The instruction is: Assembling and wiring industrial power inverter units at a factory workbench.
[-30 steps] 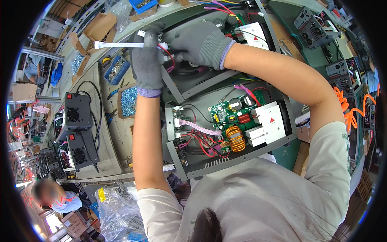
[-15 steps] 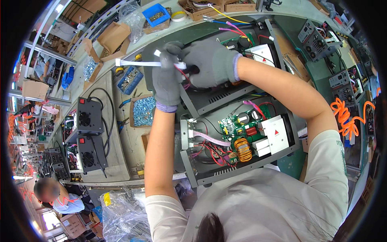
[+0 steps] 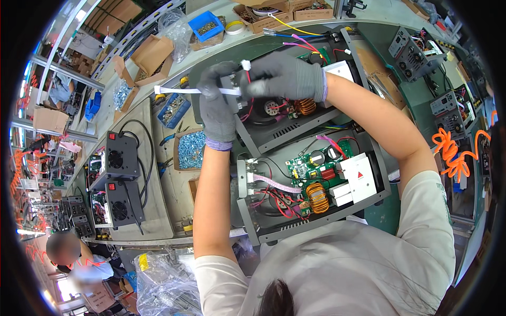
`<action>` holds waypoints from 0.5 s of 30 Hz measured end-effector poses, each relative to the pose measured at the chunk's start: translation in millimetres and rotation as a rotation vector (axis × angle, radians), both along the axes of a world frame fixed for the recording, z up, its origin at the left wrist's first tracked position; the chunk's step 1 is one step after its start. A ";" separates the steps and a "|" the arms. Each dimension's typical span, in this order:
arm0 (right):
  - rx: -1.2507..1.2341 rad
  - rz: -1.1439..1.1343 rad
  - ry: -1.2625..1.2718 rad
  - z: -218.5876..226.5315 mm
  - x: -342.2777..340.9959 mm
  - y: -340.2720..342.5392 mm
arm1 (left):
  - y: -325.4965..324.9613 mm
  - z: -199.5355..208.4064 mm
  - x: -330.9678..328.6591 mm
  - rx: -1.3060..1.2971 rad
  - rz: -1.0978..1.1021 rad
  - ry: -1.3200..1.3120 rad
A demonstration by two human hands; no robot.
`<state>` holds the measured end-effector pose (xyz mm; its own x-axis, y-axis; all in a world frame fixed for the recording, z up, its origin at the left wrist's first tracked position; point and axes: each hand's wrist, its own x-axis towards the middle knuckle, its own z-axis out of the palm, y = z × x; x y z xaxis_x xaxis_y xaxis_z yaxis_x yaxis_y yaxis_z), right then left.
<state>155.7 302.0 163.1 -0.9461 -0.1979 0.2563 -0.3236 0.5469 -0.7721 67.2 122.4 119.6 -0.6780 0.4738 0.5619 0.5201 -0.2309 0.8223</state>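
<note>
In a grey glove, my left hand (image 3: 217, 108) is closed at the front end of the farther open metal case (image 3: 279, 138). Its fingers pinch a white flat ribbon cable (image 3: 182, 90), whose connector end sticks out to the left. My right hand (image 3: 287, 79), gloved too, hovers over that case, its fingers smeared by motion. Close to its fingertips a small white plug (image 3: 245, 65) stands up on a red wire. Whether the fingers grip that wire cannot be told. Below the hand, a copper coil (image 3: 304, 107) and a round fan part show inside the case.
Nearer me lies a second open case (image 3: 316, 225) with a green circuit board (image 3: 300, 167). At left are a box of blue screws (image 3: 191, 150), a blue screw bin (image 3: 174, 110) and black finished units (image 3: 118, 155). An orange coiled hose (image 3: 453, 158) hangs at right.
My right hand has drawn back to the right from my left hand, uncovering the coil and fan part. The small white plug now stands between the hands. The ribbon cable remains at my left fingers.
</note>
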 end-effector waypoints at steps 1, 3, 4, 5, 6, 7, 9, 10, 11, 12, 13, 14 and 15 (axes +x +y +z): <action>-0.174 0.001 -0.038 5.5 5.1 2.5 | 0.2 -0.4 -0.7 0.001 -0.004 -0.003; -0.407 -0.008 -0.066 5.7 4.3 -1.6 | 2.7 -1.1 -0.9 -0.028 0.023 0.057; -0.324 -0.055 -0.113 6.9 4.0 -2.7 | 4.9 0.8 -0.7 -0.031 0.021 0.059; -0.241 -0.102 -0.163 9.2 2.4 -4.4 | 3.8 -0.1 -3.4 -0.013 0.038 0.139; -0.076 -0.158 -0.142 10.5 0.5 -6.6 | 3.6 2.1 1.0 -0.010 0.045 0.089; 0.095 -0.237 -0.105 11.3 -0.2 -13.8 | 0.8 5.4 5.0 -0.007 0.059 0.043; 0.475 -0.448 0.032 5.1 0.5 -25.4 | 0.3 5.2 2.2 -0.025 0.002 0.044; 0.470 -0.453 0.029 5.4 0.9 -24.5 | 1.6 3.0 1.7 0.008 0.003 0.035; 0.507 -0.452 0.032 7.0 1.5 -22.9 | 2.4 0.9 1.1 0.039 0.005 0.026; 0.543 -0.452 0.034 7.3 1.6 -20.9 | 4.6 2.7 2.8 0.053 -0.034 -0.004; 0.537 -0.456 0.030 6.3 -0.4 -19.8 | 5.2 4.7 6.0 0.047 -0.039 -0.006; 0.626 -0.423 -0.009 5.4 -3.9 -19.2 | 4.4 7.9 10.2 0.032 -0.070 -0.038; 0.714 -0.388 -0.050 4.9 -6.9 -20.0 | 3.8 11.4 14.3 0.016 -0.102 -0.071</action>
<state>148.8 281.9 168.0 -0.9878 0.0465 0.1484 0.0156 0.9791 -0.2029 81.5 126.2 131.0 -0.6649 0.5339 0.5223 0.4338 -0.2932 0.8520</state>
